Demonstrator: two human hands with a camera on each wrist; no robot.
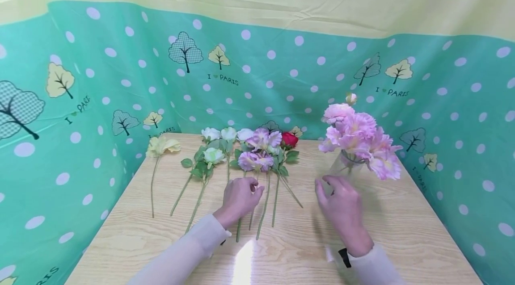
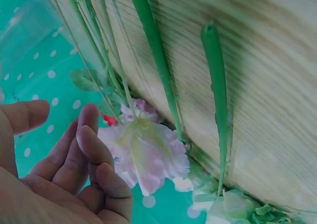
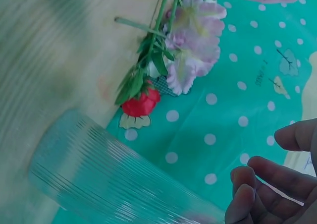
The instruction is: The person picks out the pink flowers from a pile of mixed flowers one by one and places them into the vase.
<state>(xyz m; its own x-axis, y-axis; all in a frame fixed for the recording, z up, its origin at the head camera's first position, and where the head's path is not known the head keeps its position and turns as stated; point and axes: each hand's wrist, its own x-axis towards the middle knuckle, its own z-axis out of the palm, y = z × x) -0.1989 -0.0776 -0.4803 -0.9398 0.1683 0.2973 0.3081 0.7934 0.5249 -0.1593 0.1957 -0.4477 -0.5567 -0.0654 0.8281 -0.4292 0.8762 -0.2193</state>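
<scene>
My left hand [image 1: 240, 195] hovers over the stems of the artificial flowers in mid-table. In the left wrist view its thumb and loosely bent fingers [image 2: 94, 144] stand apart with nothing between them. Close by lie pink-purple flowers [image 1: 255, 161], a red rose [image 1: 289, 139] and a pale green-white rose [image 1: 214, 155]. My right hand [image 1: 344, 207] is in front of a clear ribbed vase [image 3: 114, 169], its relaxed fingers holding nothing. Pink flowers [image 1: 356, 126] stand in this vase and spread above its rim.
A pale yellow flower [image 1: 161, 146] lies at the table's left, its stem pointing toward me. White roses [image 1: 229, 134] line the back edge. A green dotted curtain [image 1: 273, 84] encloses the wooden table [image 1: 406, 236] at the back and sides.
</scene>
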